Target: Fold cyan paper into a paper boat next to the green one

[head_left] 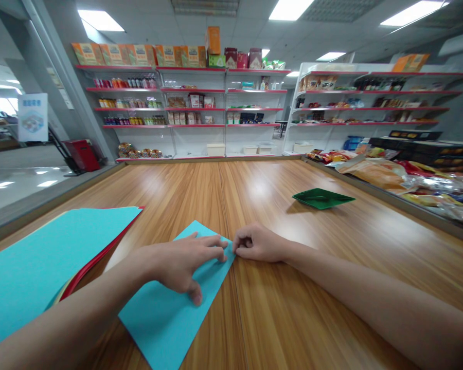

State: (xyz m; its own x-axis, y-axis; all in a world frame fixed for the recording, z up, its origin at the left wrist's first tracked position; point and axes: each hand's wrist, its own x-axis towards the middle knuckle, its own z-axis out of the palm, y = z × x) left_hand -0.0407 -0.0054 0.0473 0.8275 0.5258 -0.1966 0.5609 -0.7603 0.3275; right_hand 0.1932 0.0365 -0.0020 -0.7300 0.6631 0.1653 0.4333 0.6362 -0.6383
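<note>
In the head view, the left hand (183,262) is lying palm down over the blue sheet (158,318), its fingers spreading apart and pointing towards the sheet's right-hand corner, its thumb reaching down towards the lower right edge; it is pressing from above in an open pose, with nothing gripped between thumb and fingers. The right hand (260,244) is curling its fingers inwards and bringing thumb and forefinger together at that same corner, pinching the paper there in a nearly closed grip. The blue sheet is lying at a slant on the wood-grained table (289,318), in front of the person, one corner pointing away and its lower end running towards the near edge of the view. On the left, a paper stack (61,252) is resting on the table, light blue on top, with red and pale layers showing along its right side; the left forearm is passing across its near part. Beyond the right hand, to the right, a green folded paper (322,199) is sitting well apart from the blue sheet, its ends tapering to points. Past the table's right edge, packaged goods (381,174) are lying in a heap beside black boxes (420,149), while shelves (193,109) holding bottles and cartons are standing behind.
</note>
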